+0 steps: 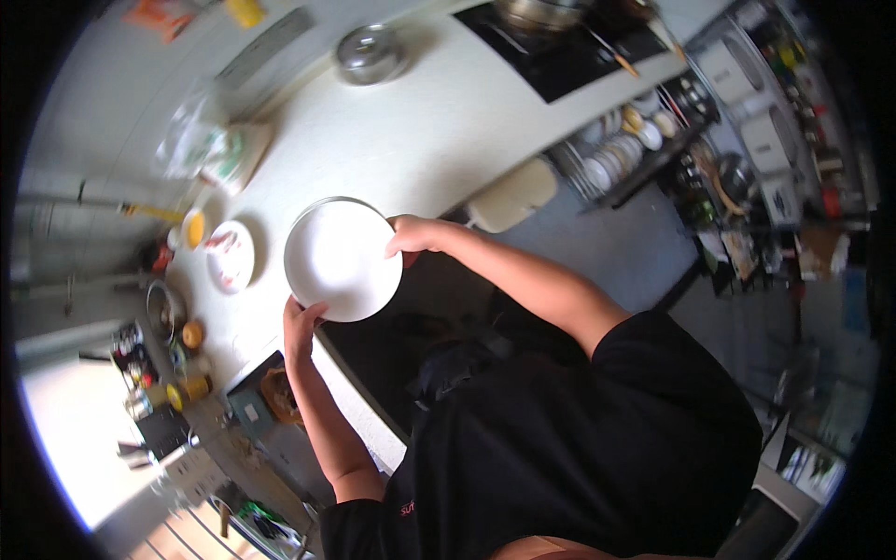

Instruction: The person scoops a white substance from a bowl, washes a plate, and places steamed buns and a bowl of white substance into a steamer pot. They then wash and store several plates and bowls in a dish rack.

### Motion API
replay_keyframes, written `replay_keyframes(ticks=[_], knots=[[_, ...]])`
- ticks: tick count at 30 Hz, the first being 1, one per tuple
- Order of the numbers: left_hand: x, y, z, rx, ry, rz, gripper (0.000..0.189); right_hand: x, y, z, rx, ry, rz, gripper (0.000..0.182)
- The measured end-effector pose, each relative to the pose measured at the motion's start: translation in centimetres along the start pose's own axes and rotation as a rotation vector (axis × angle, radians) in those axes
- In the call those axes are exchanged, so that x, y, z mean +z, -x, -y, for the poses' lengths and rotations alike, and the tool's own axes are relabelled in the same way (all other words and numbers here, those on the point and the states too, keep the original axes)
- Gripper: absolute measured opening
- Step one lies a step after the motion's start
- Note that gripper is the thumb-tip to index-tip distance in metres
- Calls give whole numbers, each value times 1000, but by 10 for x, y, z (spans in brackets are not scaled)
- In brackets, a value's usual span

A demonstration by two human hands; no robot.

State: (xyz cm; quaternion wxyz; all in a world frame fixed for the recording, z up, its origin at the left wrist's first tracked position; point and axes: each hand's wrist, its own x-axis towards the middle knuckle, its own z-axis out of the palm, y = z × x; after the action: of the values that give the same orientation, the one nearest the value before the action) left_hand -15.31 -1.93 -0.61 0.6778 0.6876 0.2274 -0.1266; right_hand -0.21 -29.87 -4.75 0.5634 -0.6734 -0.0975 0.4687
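Note:
A round white dish (343, 259), shallow and with nothing visible in it, is held up between both my hands above the edge of the counter. My left hand (306, 322) grips its near-left rim, thumb on the inner side. On the right rim my right hand (414, 236) has its thumb on top and fingers underneath. A thin darker rim shows behind the dish's far edge; whether it belongs to a second vessel I cannot tell. Left of the dish, a white plate (241, 269) carries reddish pieces, perhaps meat. Beside that plate stands a small bowl of yellow contents (197, 229).
On the white countertop (392, 133) sit a lidded metal pot (369, 54) and a plastic bag (234, 155). A black cooktop (553, 52) bears a pan. Below juts a pulled-out dish rack (616, 157). A sink (280, 434), jars and a metal bowl (165, 311) lie left.

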Motion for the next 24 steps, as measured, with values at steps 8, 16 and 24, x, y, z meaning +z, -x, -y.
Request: replay_keyframes(ticks=[8, 16, 24], knots=[[285, -93, -8, -124, -146, 553, 49, -188, 216, -125, 53, -444, -368, 56], [515, -142, -16, -270, -115, 849, 49, -311, 346, -213, -50, -773, -763, 71], [664, -210, 24, -419, 49, 892, 41, -407, 378, -259, 28, -705, -1093, 63]])
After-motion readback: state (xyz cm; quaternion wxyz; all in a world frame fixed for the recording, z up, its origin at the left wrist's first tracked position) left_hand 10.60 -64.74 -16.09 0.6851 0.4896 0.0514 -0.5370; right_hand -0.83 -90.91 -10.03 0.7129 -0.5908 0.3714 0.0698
